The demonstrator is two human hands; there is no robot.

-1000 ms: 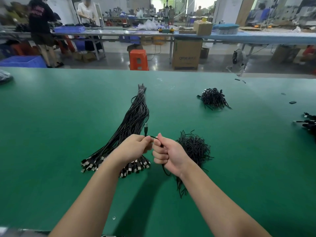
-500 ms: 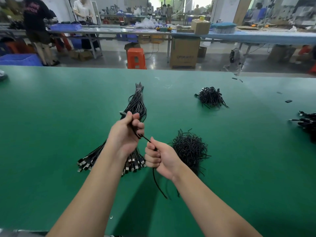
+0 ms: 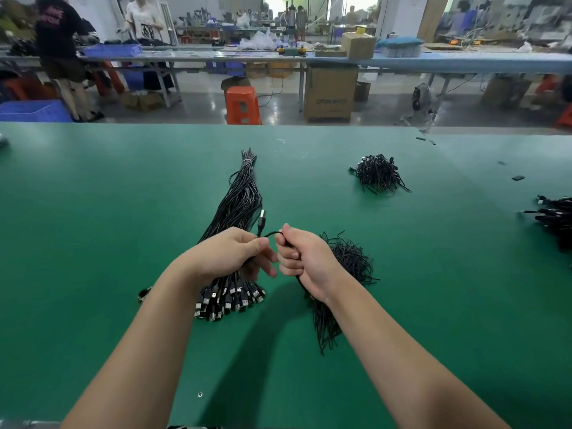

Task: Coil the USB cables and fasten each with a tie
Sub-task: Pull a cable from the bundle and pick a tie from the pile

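Green workbench (image 3: 93,212): my left hand (image 3: 226,258) and right hand (image 3: 305,263) both pinch one USB cable (image 3: 263,224); slack could snag the bundle (image 3: 238,196) at twelve o'clock.

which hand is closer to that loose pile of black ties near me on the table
Right. The right hand is directly beside the tie pile, overlapping its left edge in view. The left hand is farther left, over the cable bundle.
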